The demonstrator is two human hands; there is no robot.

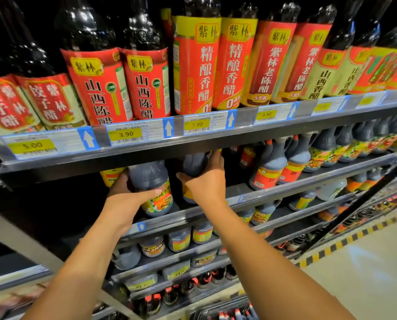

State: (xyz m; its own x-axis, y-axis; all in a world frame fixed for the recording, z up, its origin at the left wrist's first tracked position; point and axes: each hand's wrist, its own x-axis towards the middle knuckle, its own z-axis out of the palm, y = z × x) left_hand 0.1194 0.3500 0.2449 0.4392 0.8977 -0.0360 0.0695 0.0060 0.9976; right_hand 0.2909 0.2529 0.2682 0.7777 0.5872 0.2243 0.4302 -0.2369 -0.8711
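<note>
The left jug (150,179) and right jug (194,163) were smooth, semi-matt plastic. The shelf rail (146,153) was matt grey metal.

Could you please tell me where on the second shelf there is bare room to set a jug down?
Free: the bare shelf strip between the dark jug that the right hand grips and the red-labelled jugs. Left of the colourful-label jug in the left hand it is too dark to tell. The top-shelf bottles stand packed.
</note>
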